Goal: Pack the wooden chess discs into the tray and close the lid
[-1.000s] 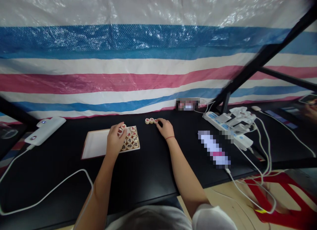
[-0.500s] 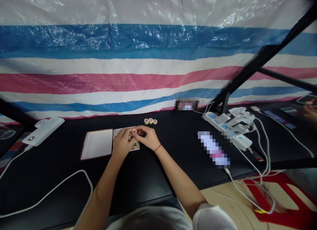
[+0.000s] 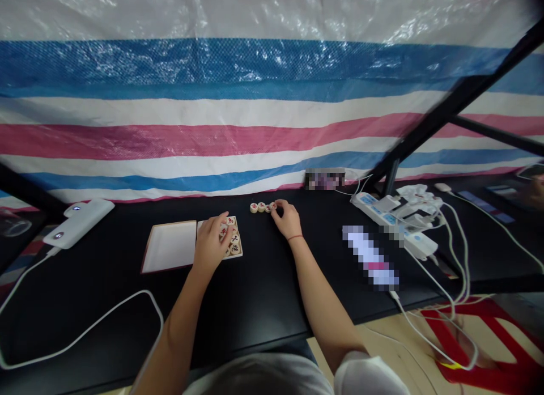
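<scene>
Touching xiangqi piece (image 3: 272, 207), right fingers (image 3: 277, 204) alongside

The light is bright and quite even, with only soft shadows. Glare shines on the plastic sheet (image 3: 272, 12) at the top of the frame, and the dark bar (image 3: 450, 106) at upper right looks blurred and bent.

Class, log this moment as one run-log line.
left hand: over xiangqi pieces in wooden tray | right hand: touching row of three xiangqi pieces
</scene>
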{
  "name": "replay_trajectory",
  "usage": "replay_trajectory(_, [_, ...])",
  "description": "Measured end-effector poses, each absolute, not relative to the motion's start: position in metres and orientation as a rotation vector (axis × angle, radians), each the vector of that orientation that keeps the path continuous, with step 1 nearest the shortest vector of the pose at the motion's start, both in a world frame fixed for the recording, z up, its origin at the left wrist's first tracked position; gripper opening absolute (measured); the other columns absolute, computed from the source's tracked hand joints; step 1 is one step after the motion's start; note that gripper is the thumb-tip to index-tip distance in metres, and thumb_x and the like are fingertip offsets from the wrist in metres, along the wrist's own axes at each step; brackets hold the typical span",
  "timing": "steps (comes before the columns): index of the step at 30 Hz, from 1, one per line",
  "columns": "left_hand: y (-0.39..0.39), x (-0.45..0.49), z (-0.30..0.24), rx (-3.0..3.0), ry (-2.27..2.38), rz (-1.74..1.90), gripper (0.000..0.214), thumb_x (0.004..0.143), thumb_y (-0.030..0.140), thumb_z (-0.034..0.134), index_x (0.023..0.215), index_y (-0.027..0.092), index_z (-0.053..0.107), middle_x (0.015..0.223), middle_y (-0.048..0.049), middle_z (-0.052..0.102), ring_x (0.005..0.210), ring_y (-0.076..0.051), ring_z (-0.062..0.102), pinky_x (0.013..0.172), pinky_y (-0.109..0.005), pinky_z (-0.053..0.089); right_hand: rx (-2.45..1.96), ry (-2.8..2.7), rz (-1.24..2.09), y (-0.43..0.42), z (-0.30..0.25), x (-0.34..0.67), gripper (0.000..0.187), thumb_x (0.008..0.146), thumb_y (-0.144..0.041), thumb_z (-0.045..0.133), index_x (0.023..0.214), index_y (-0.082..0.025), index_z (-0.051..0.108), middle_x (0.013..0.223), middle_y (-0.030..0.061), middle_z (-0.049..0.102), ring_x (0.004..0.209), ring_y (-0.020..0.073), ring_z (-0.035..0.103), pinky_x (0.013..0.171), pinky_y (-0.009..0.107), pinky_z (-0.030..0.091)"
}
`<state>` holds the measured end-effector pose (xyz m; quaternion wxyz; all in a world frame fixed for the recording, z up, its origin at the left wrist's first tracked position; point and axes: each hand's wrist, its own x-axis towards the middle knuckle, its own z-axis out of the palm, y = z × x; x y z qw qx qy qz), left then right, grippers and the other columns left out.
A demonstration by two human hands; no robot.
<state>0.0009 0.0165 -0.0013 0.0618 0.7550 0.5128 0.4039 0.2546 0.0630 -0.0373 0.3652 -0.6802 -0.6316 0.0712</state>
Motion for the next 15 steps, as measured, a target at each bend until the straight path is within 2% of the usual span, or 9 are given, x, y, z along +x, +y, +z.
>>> replay_trajectory(3, [0.016,0.0,0.001,2.256,1.555,1.225,0.031,0.089,0.028,0.05,0.117,0.02,0.06,0.095,-0.0079,0.067,0.092,-0.022,0.061,0.088,-0.036,0.046,-1.744,-1.723,0.179,0.064,-0.042,0.251,0.02,0.088,-0.032,0.051,0.099,-0.02,0.064,0.097,0.0069,0.07,0.097,0.0242,0.062,0.088,0.036,0.046])
replay_trajectory(11, [0.019,-0.002,0.0,2.251,1.543,1.249,0.027,0.089,0.028,0.049,0.11,0.02,0.064,0.092,-0.007,0.068,0.089,-0.022,0.062,0.087,-0.036,0.046,-1.819,-1.744,0.138,0.064,-0.042,0.248,0.019,0.087,-0.031,0.055,0.101,-0.023,0.065,0.098,0.0042,0.071,0.098,0.0249,0.06,0.086,0.036,0.042])
replay_trajectory(15, [0.022,-0.012,-0.002,2.194,1.729,1.257,0.027,0.088,0.023,0.046,0.103,0.02,0.068,0.099,-0.0088,0.07,0.093,-0.024,0.061,0.086,-0.038,0.043,-1.764,-1.672,0.087,0.06,-0.036,0.241,0.026,0.085,-0.03,0.055,0.109,-0.02,0.063,0.108,0.007,0.069,0.104,0.026,0.057,0.089,0.038,0.042])
